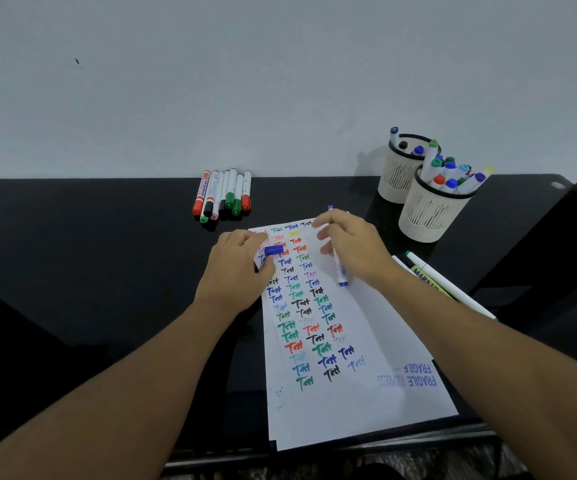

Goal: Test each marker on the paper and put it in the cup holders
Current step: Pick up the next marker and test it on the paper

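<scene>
A white paper sheet (359,386) covered with coloured "Test" marks lies on the black table (107,237). My left hand (237,271) rests on the sheet's upper left and pinches a blue cap (274,250). My right hand (353,245) grips an uncapped blue marker (340,271), its lower end pointing down at the paper. Two beige cup holders, one behind (398,178) and one nearer (430,216), stand at the right rear, both holding several markers.
Several capped markers (223,195) lie side by side at the table's back, left of the paper. Two more markers (446,285) lie to the right of the sheet. A white wall rises behind the table; the table's front edge is just below the paper.
</scene>
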A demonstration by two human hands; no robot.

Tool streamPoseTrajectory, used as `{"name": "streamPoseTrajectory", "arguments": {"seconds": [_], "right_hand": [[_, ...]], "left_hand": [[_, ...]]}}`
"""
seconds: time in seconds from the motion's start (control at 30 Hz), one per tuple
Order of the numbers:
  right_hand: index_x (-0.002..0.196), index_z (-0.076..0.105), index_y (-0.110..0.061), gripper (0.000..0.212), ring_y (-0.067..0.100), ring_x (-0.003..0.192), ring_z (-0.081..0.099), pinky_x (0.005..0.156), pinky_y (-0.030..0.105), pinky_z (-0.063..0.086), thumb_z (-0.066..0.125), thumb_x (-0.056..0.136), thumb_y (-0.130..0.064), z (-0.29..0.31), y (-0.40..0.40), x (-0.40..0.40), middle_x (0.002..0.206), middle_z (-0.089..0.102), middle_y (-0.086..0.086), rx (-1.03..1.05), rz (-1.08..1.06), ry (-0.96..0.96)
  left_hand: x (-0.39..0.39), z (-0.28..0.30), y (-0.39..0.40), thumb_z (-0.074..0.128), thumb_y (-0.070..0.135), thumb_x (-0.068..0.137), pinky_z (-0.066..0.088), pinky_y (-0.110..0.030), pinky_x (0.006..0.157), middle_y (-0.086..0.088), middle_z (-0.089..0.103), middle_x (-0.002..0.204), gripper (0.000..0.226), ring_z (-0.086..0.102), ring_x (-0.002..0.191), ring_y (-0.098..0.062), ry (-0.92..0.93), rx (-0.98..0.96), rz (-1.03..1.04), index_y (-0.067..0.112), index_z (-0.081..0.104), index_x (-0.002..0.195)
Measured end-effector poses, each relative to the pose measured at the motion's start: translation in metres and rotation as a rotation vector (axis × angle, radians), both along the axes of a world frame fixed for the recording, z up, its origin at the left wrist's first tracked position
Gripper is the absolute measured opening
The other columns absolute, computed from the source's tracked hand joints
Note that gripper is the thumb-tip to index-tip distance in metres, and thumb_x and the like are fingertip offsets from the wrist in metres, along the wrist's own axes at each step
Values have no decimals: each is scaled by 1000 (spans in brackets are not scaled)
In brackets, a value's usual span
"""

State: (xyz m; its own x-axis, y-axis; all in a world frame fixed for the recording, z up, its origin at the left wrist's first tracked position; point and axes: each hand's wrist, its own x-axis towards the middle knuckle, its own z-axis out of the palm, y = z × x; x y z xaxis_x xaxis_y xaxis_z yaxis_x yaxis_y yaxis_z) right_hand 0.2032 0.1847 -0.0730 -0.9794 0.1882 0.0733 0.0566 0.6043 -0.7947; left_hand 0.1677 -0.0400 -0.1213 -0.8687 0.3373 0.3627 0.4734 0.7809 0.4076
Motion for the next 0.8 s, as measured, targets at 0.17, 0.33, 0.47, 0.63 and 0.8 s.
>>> {"name": "streamPoseTrajectory", "arguments": {"seconds": [0.17,0.33,0.47,0.63,0.8], "right_hand": [[120,55,-37,33,10,108,68,86,31,60,64,100,-11,-10,8,-3,113,68,-13,-233,22,-25],[109,52,-30,7,7,94,72,86,28,54,58,106,-27,-24,3,5,99,73,-4,-292,-52,128],[108,66,-35,26,7,72,59,77,33,52,48,105,-53,-24,1,13,79,65,-4,-290,-46,137],[110,67,-27,12,16,89,66,88,44,60,59,103,-33,-19,3,0,95,67,-1,-240,-125,168],[106,67,-26,10,11,91,69,86,36,62,69,98,-32,-15,7,-21,94,71,-9,-199,-119,140]], "left_hand": [[-1,2,3,51,42,102,28,-39,117,1,46,152,57,35,141,-18,-25,-87,-118,34,35,156],[-3,4,3,46,57,100,24,-44,120,2,40,157,62,30,145,-18,-100,-155,-113,40,28,157],[-1,7,5,46,67,95,21,-43,122,5,38,158,70,28,146,-17,-142,-170,-97,39,29,156],[-1,8,5,45,70,94,20,-43,121,6,37,158,69,27,147,-17,-158,-176,-86,39,34,155],[-1,10,5,42,69,95,13,-47,125,4,29,164,71,19,153,-20,-187,-210,-98,41,25,157]]}}
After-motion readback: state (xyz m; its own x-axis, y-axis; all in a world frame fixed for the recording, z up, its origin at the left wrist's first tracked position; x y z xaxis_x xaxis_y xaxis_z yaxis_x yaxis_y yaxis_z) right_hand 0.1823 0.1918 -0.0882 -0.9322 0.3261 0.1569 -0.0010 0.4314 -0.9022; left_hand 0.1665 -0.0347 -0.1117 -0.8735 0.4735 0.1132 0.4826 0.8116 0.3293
